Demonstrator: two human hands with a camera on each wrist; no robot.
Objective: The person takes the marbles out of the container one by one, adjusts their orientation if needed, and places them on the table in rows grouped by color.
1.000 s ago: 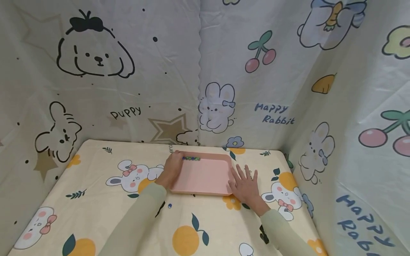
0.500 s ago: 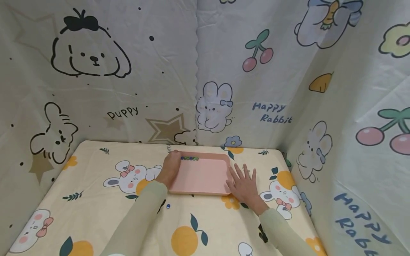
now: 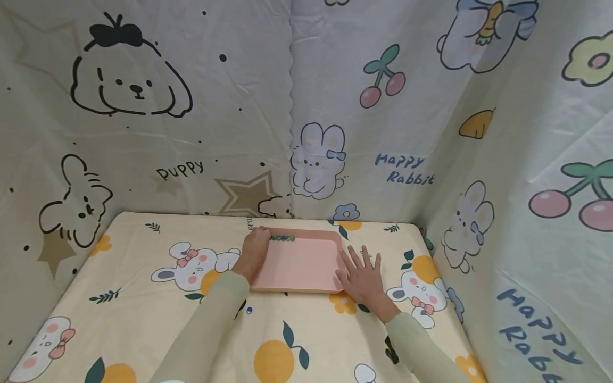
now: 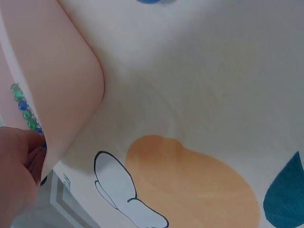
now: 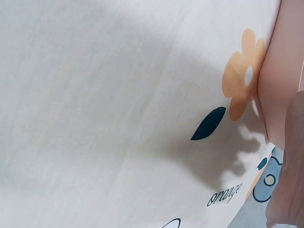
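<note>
A shallow pink tray (image 3: 299,266) lies on the patterned cloth. Along its far wall runs a short row of green and blue glass marbles (image 3: 283,238), starting from the far left corner. My left hand (image 3: 255,251) reaches over the left wall into that corner. In the left wrist view, its curled fingertips pinch at a blue marble (image 4: 44,146) at the row's end, mostly hidden by the fingers. On the tray's right, my right hand (image 3: 362,277) lies with its fingers spread, fingertips against the side wall. A single blue marble (image 3: 249,310) sits on the cloth before the tray.
A cream cloth (image 3: 191,330) with rabbits, oranges and flowers covers the table. Printed curtains (image 3: 239,133) close in the back and the sides. Dark bands show at both wrists.
The whole scene has drifted slightly left as the head turned. Both hands, the tray, the marble row and the loose marble keep their places relative to each other.
</note>
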